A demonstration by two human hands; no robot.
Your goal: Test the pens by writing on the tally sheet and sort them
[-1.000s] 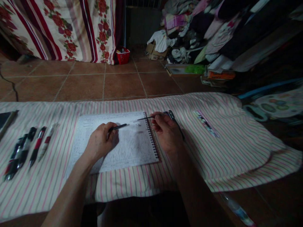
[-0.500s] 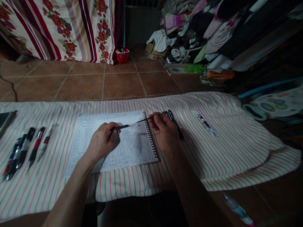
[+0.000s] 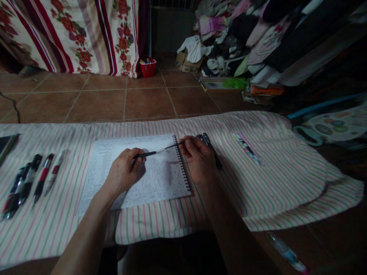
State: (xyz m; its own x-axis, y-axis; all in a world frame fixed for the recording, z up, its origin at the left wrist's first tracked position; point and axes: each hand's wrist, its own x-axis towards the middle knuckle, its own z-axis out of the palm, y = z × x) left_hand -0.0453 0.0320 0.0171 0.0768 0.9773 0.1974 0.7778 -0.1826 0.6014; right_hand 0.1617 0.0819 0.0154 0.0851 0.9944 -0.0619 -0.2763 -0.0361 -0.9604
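Note:
Over the spiral notebook (image 3: 155, 172), my left hand (image 3: 124, 168) is closed on a slim black pen piece (image 3: 147, 154) with a pale, shiny end pointing right. My right hand (image 3: 200, 158), at the notebook's spiral edge, pinches a thin dark rod (image 3: 172, 145) that looks like a pen refill. Its tip lies close to the shiny end of the pen piece; whether the two touch I cannot tell. Beside and partly behind the right hand lie black pens (image 3: 213, 151). The notebook page carries printed lines and handwriting or scribbles.
Several pens (image 3: 27, 183) lie on the striped cloth (image 3: 272, 183) to the left, near a dark flat object (image 3: 7, 147). Thin patterned pens (image 3: 249, 149) lie to the right. A plastic bottle (image 3: 286, 252) is on the floor, and a red basket (image 3: 148, 68) stands beyond.
Almost nothing differs. Both hands keep their places and grips, and the view has shifted very slightly.

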